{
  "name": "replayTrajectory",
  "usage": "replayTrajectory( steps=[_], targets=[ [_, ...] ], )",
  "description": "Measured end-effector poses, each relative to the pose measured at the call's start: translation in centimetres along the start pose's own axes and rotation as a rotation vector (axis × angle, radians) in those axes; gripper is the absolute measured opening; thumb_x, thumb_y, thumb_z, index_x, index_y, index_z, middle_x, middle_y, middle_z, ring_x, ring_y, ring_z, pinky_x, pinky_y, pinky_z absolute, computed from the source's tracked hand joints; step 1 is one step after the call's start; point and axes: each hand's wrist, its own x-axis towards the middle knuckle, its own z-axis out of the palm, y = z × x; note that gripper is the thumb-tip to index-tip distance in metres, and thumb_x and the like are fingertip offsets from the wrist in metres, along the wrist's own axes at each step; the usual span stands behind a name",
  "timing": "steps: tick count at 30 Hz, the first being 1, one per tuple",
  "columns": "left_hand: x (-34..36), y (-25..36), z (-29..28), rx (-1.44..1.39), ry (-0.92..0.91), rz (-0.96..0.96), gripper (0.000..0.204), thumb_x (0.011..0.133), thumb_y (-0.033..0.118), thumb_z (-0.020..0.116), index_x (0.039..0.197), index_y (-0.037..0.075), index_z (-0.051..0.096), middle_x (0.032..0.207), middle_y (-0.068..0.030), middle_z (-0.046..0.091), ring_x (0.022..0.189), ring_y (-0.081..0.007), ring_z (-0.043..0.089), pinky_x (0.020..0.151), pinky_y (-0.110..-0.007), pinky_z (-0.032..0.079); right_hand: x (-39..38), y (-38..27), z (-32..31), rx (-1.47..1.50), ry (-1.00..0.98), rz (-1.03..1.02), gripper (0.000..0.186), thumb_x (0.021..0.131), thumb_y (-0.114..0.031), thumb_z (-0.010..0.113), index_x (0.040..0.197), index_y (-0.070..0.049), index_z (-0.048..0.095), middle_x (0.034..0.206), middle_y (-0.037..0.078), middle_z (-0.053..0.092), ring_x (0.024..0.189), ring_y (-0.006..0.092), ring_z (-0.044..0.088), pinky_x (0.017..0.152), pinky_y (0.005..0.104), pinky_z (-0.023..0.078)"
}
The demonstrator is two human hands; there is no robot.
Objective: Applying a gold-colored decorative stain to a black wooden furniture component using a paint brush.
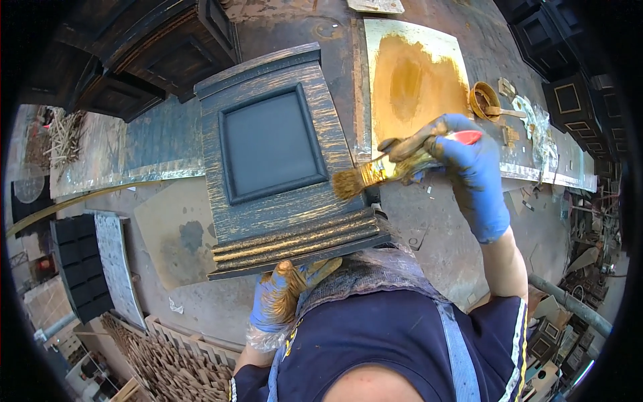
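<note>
A dark blue-black wooden cabinet piece [266,149] with a framed recessed panel and gold-streaked grain stands tilted in front of me. Gold shows strongly along its stepped lower moulding. My gloved left hand [278,298], its blue glove smeared with gold-brown, grips the bottom edge; some fingers are hidden beneath it. In my gloved right hand [472,171] is a wide paintbrush [348,182] with a red-tipped handle. Its gold-brown bristles are at the right border of the piece, near the lower corner; whether they touch it I cannot tell.
Beyond the right hand lies a board [452,60] smeared with gold-brown paint. A round bowl [477,88] with a stick-like handle across it sits beside crumpled clear plastic [546,137]. Dark cabinets [177,57] stand far left, others [576,107] far right. Wood strips [174,362] are stacked lower left.
</note>
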Motion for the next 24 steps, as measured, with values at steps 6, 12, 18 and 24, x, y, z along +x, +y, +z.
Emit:
replayTrajectory(
  steps=[6, 12, 18, 24],
  targets=[
    [-0.2, -1.9, 0.0, -0.043, 0.336, 0.199, 0.047, 0.078, 0.025, 0.06, 0.114, -0.001, 0.043, 0.112, -0.014, 0.047, 0.1, -0.0265, 0.05, 0.088, -0.043, 0.04, 2.2, 1.2, -7.6, 0.133, -0.15, -0.128, 0.02, 0.08, -0.015, 0.045, 0.082, 0.003, 0.052, 0.087, 0.02, 0.059, 0.073, 0.0203, 0.06, 0.063, 0.0285, 0.051],
    [1.6, -0.8, 1.1, 0.39, 0.562, 0.548, 0.027, 0.071, 0.021, 0.065, 0.093, 0.004, 0.061, 0.098, -0.0059, 0.056, 0.09, -0.0126, 0.052, 0.075, -0.025, 0.045, 5.1, 3.5, -10.7, 0.313, -0.091, -0.178, 0.021, 0.079, -0.013, 0.046, 0.088, 0.005, 0.052, 0.084, 0.018, 0.059, 0.071, 0.0205, 0.06, 0.062, 0.0295, 0.051],
    [3.0, 6.6, 4.7, 0.453, 0.512, 0.737, 0.032, 0.061, 0.011, 0.064, 0.091, 0.002, 0.057, 0.085, -0.0086, 0.058, 0.079, -0.0201, 0.056, 0.077, -0.032, 0.046, 6.2, 4.9, -15.4, 0.396, -0.049, -0.226, 0.022, 0.08, -0.014, 0.046, 0.086, 0.004, 0.055, 0.091, 0.021, 0.058, 0.077, 0.0233, 0.059, 0.064, 0.0287, 0.05],
    [3.2, 17.5, 6.6, 0.753, 0.384, 0.528, 0.022, 0.074, 0.022, 0.052, 0.083, 0.003, 0.057, 0.08, -0.0068, 0.059, 0.075, -0.016, 0.056, 0.074, -0.027, 0.045, 6.0, 6.5, -18.9, 0.367, -0.027, -0.215, 0.028, 0.08, -0.023, 0.047, 0.087, 0.002, 0.056, 0.098, 0.023, 0.056, 0.082, 0.0206, 0.057, 0.066, 0.026, 0.048]
  ],
)
